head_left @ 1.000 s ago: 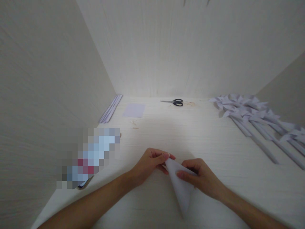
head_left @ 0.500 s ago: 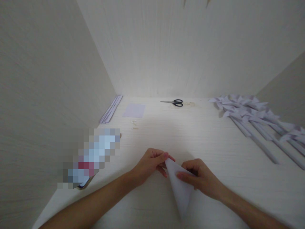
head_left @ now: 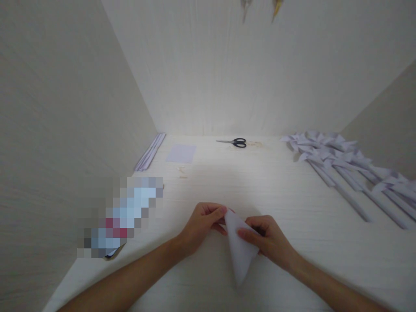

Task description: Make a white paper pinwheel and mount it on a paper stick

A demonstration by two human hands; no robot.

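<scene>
A white sheet of paper (head_left: 241, 255), folded into a triangle, is held up between my two hands over the near part of the table. My left hand (head_left: 208, 221) pinches its upper left corner between thumb and fingers. On the right side, my right hand (head_left: 264, 236) grips the paper with the thumb lying across its front face and the fingers behind. One point of the triangle hangs down toward me. The fingers behind the paper are partly hidden.
Black-handled scissors (head_left: 238, 142) lie at the back of the white table (head_left: 214, 182). A square paper (head_left: 181, 153), small pale bits (head_left: 183, 176) and rolled paper sticks (head_left: 150, 152) are left. A blurred-out phone (head_left: 125, 221) lies nearer. Paper pinwheels (head_left: 338, 151) pile up right.
The folded paper's lower point has swung slightly up and left, and my right hand has shifted a little left with it. The camera view has tilted slightly; both hands keep their hold.
</scene>
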